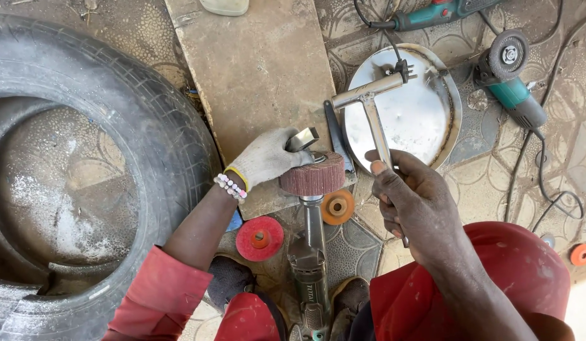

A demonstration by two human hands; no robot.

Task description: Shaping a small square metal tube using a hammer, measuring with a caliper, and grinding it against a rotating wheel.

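Note:
My left hand (264, 158), in a grey work glove, grips a short metal wrench (303, 138) set on top of a reddish flap wheel (312, 173). The wheel is mounted on a grey power tool (309, 265) that lies between my feet. My bare right hand (414, 202) holds the stem of a T-shaped welded steel piece (372, 101), raised over a shiny oval metal plate (419, 113). A beaded bracelet sits on my left wrist.
A large worn tyre (84, 170) fills the left. A wooden board (261, 76) lies ahead. A red disc (260, 238) and an orange disc (337, 207) lie by the tool. A teal angle grinder (510, 82), a teal drill (432, 14) and cables lie at right.

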